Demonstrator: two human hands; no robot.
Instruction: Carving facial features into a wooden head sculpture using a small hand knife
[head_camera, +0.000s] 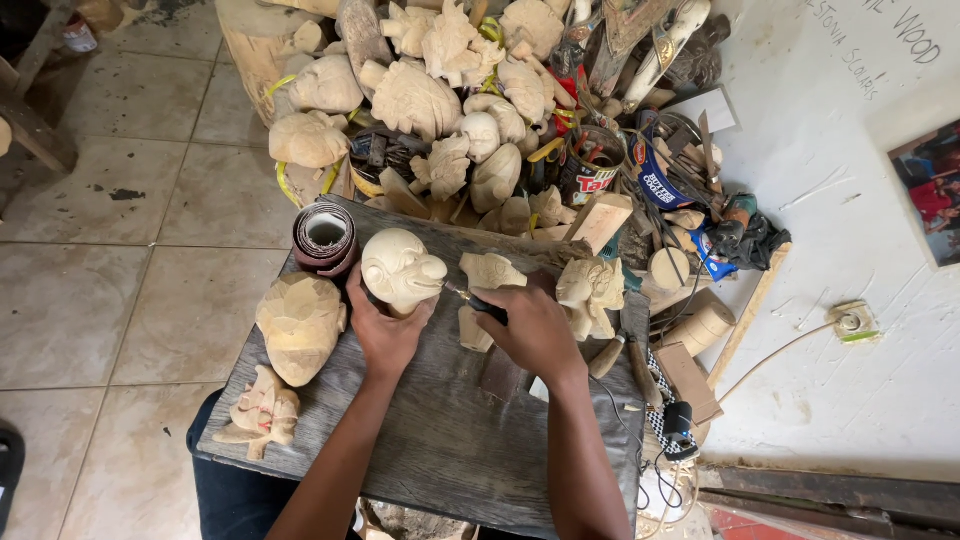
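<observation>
A dark wooden board (440, 440) is lying at the lower centre of the frame, over a beige tiled floor (120, 290); a white wall (850, 380) is filling the right side. The left hand (385, 335) is gripping, fingers closed, the base of a pale carved wooden head (400, 268) at centre frame. The head is standing roughly upright, its long nose pointing toward the right. The right hand (535, 330) is closed around a dark-handled rotary tool (478, 302), its tip touching the face. At upper centre, tin cans (590, 165) are holding tools beside a heap of unfinished carvings (440, 90).
</observation>
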